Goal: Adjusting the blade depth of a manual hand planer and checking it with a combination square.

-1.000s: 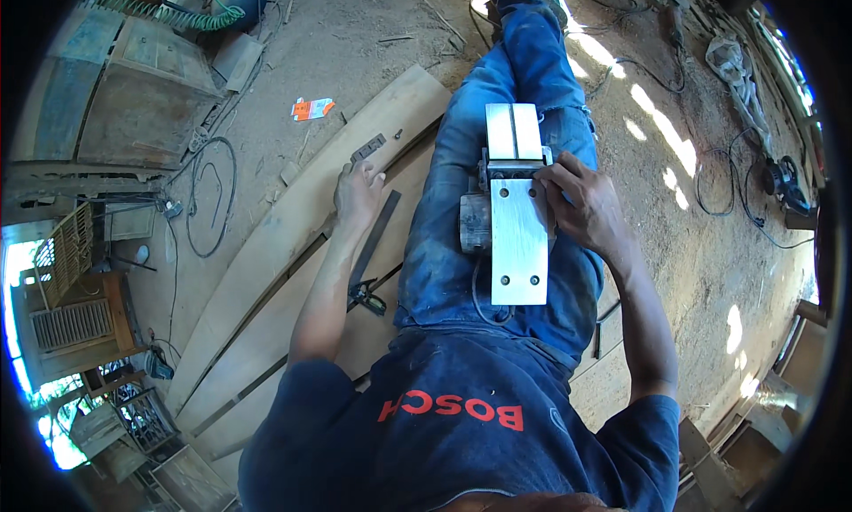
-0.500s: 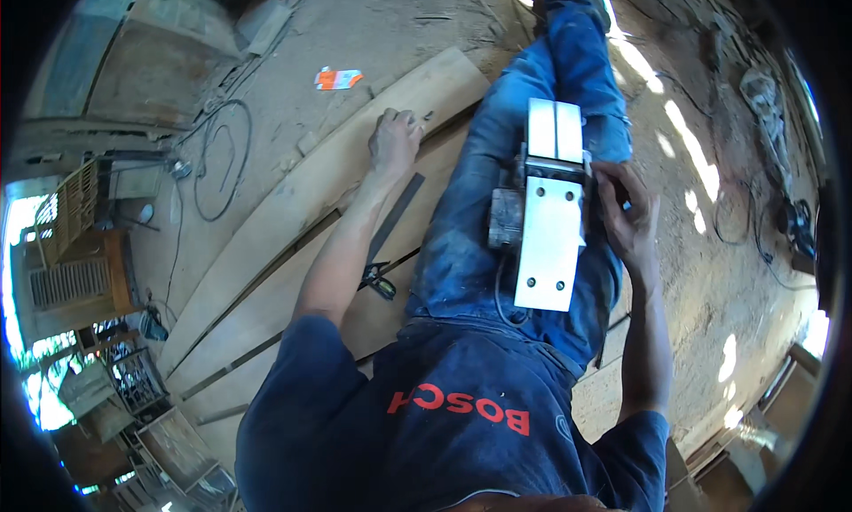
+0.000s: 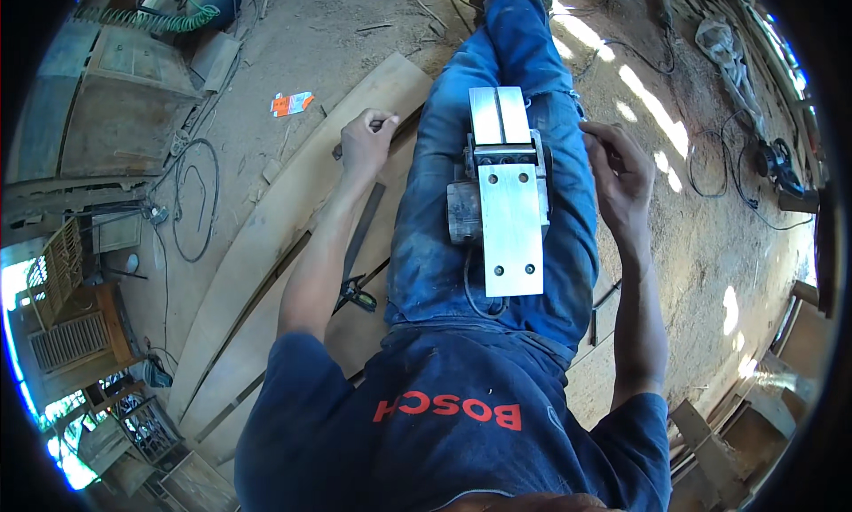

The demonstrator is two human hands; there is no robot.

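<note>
An upturned electric planer [image 3: 502, 228] with a split silver sole lies across my jeans-clad thighs [image 3: 417, 246], its cord hanging toward my waist. My left hand [image 3: 365, 144] is over the pale curved board [image 3: 235, 303] left of my legs, fingers curled; what they hold, if anything, I cannot make out. My right hand [image 3: 621, 177] is off the planer, beside the outer right thigh, index finger extended and the others loosely bent, with nothing visible in it.
Wooden cabinets [image 3: 124, 104], a coiled green hose [image 3: 164, 15] and an orange-white packet [image 3: 291, 104] are at left. Black cables [image 3: 710, 192] and a power tool [image 3: 777, 170] lie at right. Dark strips and a clamp [image 3: 359, 297] rest on the boards.
My right hand has let go of the planer's side and moved outward to the thigh. My left hand has risen a little along the board, still curled. The view has shifted slightly.
</note>
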